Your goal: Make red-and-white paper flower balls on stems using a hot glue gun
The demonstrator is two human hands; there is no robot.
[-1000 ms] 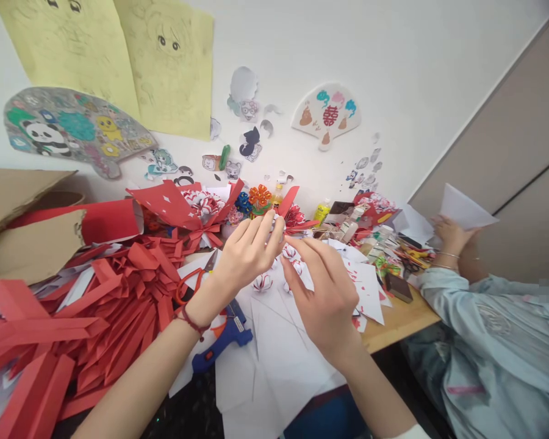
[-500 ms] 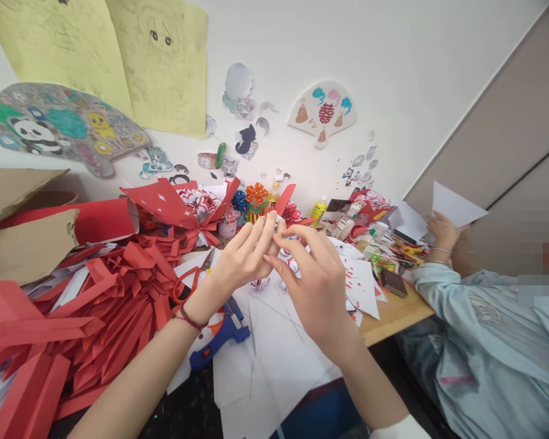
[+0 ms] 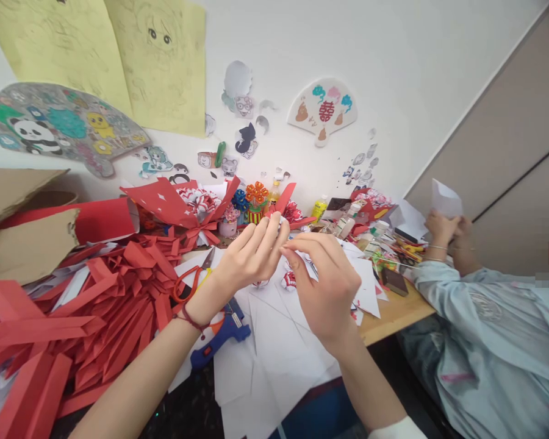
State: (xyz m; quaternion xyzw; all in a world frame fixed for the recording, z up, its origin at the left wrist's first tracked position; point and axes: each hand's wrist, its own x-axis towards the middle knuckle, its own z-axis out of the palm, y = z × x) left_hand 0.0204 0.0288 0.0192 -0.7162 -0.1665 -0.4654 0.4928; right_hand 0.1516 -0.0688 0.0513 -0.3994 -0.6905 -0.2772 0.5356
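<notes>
My left hand [image 3: 251,256] is raised over the table, back toward me, its fingers together and bent at the tips. A small white bit shows at those fingertips; the rest is hidden behind the fingers. Close beside it, my right hand [image 3: 324,283] pinches thumb and forefinger together, and what lies between them is too small to make out. Below the hands are white paper sheets [image 3: 269,366] and a red-and-white striped paper piece [image 3: 289,280]. A blue glue gun [image 3: 224,341] and orange-handled scissors [image 3: 187,281] lie under my left forearm.
A heap of folded red paper strips [image 3: 128,311] fills the left side, near cardboard [image 3: 27,244]. Wrapped paper bouquets [image 3: 196,204] and small bottles [image 3: 319,209] stand along the wall. At right, a person in a light blue top [image 3: 489,329] handles white paper [image 3: 446,198].
My right hand has drawn slightly right and down from the left fingertips, its thumb and forefinger now pinched. The other person's paper has bent, and their second hand has appeared at it.
</notes>
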